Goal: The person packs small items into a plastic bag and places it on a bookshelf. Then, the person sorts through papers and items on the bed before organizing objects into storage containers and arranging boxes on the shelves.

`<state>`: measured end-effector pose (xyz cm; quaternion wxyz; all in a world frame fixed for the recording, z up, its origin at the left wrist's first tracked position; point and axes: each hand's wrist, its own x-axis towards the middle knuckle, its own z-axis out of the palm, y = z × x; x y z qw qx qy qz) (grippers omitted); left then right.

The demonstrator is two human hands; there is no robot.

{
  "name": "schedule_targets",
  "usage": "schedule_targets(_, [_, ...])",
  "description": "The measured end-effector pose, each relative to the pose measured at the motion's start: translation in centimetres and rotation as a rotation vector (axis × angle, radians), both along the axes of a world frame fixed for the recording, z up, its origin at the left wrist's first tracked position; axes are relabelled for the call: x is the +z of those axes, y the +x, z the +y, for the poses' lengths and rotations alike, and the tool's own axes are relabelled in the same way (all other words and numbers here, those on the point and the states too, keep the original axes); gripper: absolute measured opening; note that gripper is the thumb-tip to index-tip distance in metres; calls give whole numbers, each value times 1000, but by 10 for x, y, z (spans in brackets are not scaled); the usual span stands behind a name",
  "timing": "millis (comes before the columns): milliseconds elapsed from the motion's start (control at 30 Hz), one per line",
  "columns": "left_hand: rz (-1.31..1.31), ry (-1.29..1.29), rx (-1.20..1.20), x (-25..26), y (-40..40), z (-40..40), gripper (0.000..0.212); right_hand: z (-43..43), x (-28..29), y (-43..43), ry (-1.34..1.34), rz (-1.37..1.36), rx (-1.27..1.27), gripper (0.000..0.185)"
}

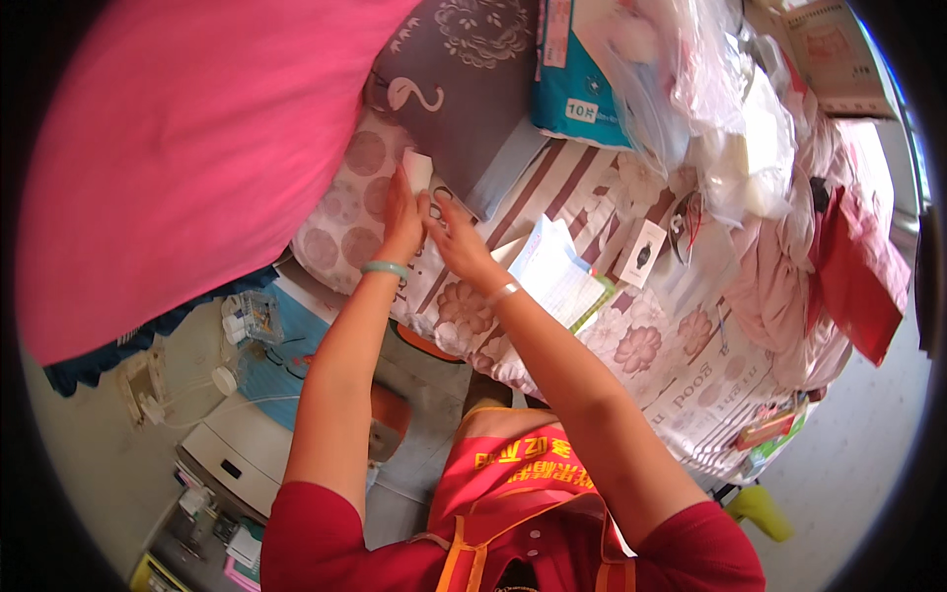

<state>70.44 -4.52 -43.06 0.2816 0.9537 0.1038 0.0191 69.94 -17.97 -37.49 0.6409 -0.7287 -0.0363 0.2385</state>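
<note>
A small white block-like object [418,170], perhaps a box or folded paper, stands up between the fingers of my left hand [402,218]. That wrist wears a pale green bangle [384,268]. Close beside it is my right hand [460,243], fingers apart and nothing visible in them, its fingertips near or touching the left. A silver bracelet [503,293] circles the right wrist. Both hands are above a patterned bedsheet [636,337], next to a folded grey quilt or cover [459,118] with a flamingo print.
Loose papers [551,270] and a white box with a watch picture [643,253] lie right of my hands. Behind them are a teal package [577,89] and plastic bags [710,96]. Pink fabric [207,148] bulges at the left. A white cabinet [240,448] stands lower left.
</note>
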Motion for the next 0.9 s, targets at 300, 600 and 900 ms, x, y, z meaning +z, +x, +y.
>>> schedule_targets(300, [335,-1033,366,19,-17,24,47,35,-53,4,205,267,46,39])
schedule_targets(600, [313,144,258,18,14,87,61,-98,6,-26,-513,-110,421,45])
schedule_targets(900, [13,20,-39,38,-65,-5,72,-108,-14,-71,-1012,-747,711,58])
